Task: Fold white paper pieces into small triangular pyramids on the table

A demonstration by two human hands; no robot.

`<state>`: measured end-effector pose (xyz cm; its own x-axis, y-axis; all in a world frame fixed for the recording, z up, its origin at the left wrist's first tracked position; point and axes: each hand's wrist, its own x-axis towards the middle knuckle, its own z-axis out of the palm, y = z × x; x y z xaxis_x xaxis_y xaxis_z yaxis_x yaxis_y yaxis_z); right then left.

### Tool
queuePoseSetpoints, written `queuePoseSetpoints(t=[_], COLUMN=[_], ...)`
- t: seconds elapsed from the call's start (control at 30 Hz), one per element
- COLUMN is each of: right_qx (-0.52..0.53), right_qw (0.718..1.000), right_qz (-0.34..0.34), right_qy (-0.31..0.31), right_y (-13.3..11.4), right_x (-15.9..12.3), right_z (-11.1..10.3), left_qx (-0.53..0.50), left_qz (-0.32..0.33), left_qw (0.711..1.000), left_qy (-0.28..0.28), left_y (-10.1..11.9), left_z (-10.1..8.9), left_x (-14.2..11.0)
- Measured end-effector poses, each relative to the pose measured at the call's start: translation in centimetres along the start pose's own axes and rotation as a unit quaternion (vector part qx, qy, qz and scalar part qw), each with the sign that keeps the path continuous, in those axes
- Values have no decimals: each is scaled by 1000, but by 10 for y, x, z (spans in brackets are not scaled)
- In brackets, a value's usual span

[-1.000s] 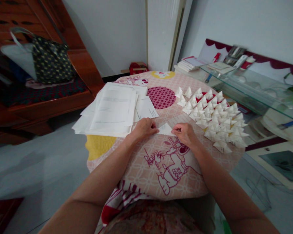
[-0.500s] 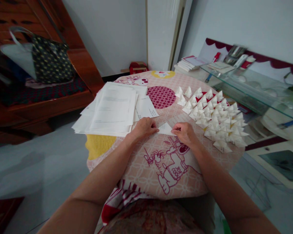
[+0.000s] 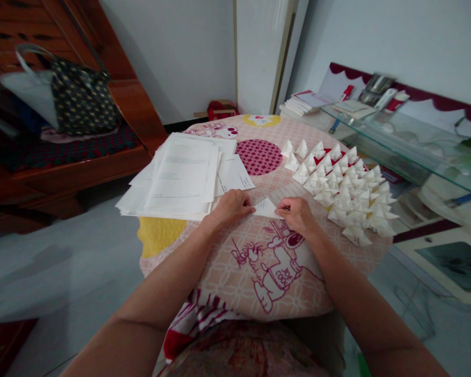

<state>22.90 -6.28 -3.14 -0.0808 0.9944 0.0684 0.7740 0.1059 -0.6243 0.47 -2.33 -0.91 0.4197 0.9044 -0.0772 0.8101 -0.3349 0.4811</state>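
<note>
A small folded triangle of white paper (image 3: 266,207) lies on the patterned tablecloth (image 3: 227,267) between my hands. My left hand (image 3: 233,206) is closed, its thumb and fingers pinching the paper's left corner. On the other side, my right hand (image 3: 296,212) grips the right corner between thumb and forefinger. To the left of my left hand is a stack of printed white sheets (image 3: 182,175), with a loose sheet (image 3: 235,175) sticking out on its right. Several rows of folded white paper boats (image 3: 337,188) with pointed peaks stand on the table to the right.
A glass shelf (image 3: 408,146) adjoins the table on the right, with a pile of booklets (image 3: 304,102) and a red-and-white cup (image 3: 397,100). A wooden bench (image 3: 129,104) at left bears a dark patterned bag (image 3: 82,97). A red item (image 3: 222,110) lies by the back wall.
</note>
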Motion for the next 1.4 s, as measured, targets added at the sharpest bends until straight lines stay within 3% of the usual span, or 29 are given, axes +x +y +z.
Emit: queuePoseSetpoints(t=[0.13,0.3,0.43,0.6,0.7,0.83,0.93,1.03,1.4], right_qx=[-8,-11,-10,-19,-61,-46,21,10,-73], right_qw=[1000,1000,999,998,994,992,999,1000,993], right_qz=[6,16,29,55,65,11,-2,27,81], right_qy=[0,9,16,18,57,118,40,-7,-52], right_y=[-2,-2,-2,3,1,-11,-19,-20,-35], right_x=[0,1,1,-3,-7,-8,-5,-1,7], right_z=[-1,1,-1,-12,-18,-15,-5,2,-1], left_qx=[1,-22,-23,15,36,58,63,54,34], left_qz=[26,192,293,292,281,279,284,282,286], left_qw=[1000,978,956,956,959,958,957,957,958], left_qy=[12,75,11,-19,-21,-22,-23,-27,-19], left_y=[-3,-4,-3,-6,-8,-9,-8,-8,-7], left_z=[6,19,23,23,26,28,28,26,25], left_x=[-2,-7,-9,-9,-9,-7,-6,-6,-7])
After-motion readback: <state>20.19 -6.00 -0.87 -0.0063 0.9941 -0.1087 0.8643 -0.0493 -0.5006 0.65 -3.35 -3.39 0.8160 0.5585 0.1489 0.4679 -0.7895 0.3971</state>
